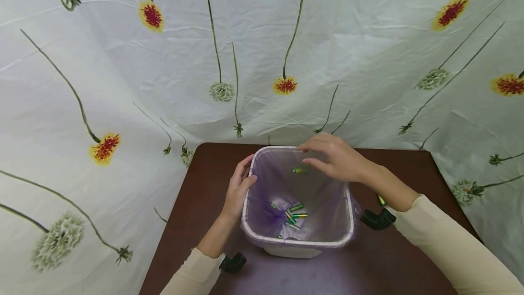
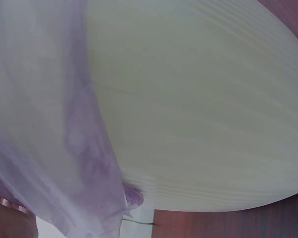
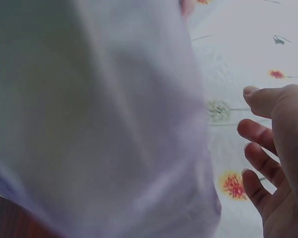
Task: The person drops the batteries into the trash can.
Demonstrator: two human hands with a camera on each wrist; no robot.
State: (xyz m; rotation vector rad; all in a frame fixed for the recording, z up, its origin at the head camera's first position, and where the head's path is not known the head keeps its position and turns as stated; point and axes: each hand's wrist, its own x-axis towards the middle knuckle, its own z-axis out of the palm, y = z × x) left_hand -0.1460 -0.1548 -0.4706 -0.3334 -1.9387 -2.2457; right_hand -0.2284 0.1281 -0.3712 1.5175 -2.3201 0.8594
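Observation:
A white waste bin [image 1: 291, 253] lined with a thin purple bag [image 1: 262, 206] stands upright on the table. My left hand [image 1: 237, 188] grips its left rim, thumb over the edge and fingers along the outside. Above the far right part of the opening is my right hand [image 1: 337, 158], thumb and fingers apart with nothing between them. Just below its fingertips, a blurred green battery [image 1: 299, 170] appears in mid-air inside the bin. Several green and gold batteries [image 1: 300, 216] lie at the bottom. In the right wrist view, the right hand [image 3: 288, 148] shows loosely bent, separated fingers beside the liner.
One more green and gold battery [image 1: 381, 200] lies on the dark brown table [image 1: 196, 195] to the right, partly hidden by the right forearm. A flower-printed white cloth [image 1: 254, 49] hangs behind and at both sides. Black wrist devices [image 1: 232, 263] are worn on both arms.

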